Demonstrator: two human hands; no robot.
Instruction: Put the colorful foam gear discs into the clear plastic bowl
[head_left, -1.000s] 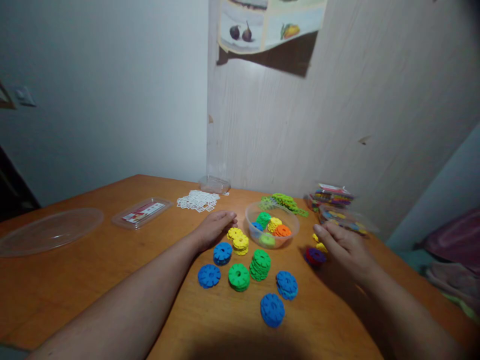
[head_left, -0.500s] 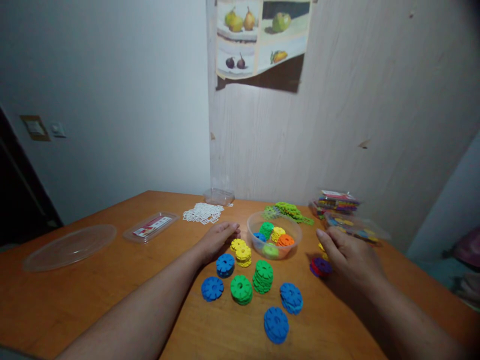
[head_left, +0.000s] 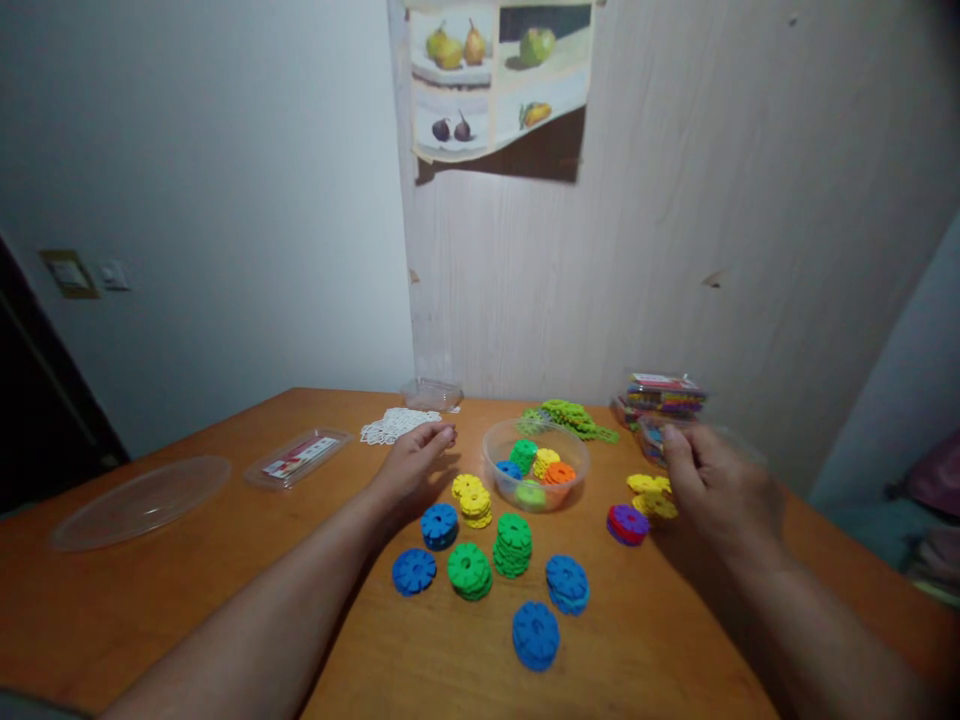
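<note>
Two bare hands flank a round clear tub [head_left: 536, 430]. Left hand [head_left: 412, 465], just left of the tub: grip loosely curled; whether it holds anything cannot be told. Right hand [head_left: 720, 490], right of the tub: grip curled, thumb uppermost; any contents are likewise hidden. Within the tub, notched discs [head_left: 523, 456] form five colour groups: green, yellow, orange, blue and light green. On the bench [head_left: 457, 675] outside it, eleven further groups: four blue [head_left: 536, 635] and two green [head_left: 469, 571] on its near side, two yellow [head_left: 475, 508] at its near left, two more yellow [head_left: 654, 505] and one purple-topped stack [head_left: 628, 524] to its right. Farther out: one white pile [head_left: 390, 428] behind left of the tub, one lime-green pile [head_left: 570, 418] directly behind; one clear lid [head_left: 142, 503] and one labelled tray [head_left: 300, 460] well to its left.
</note>
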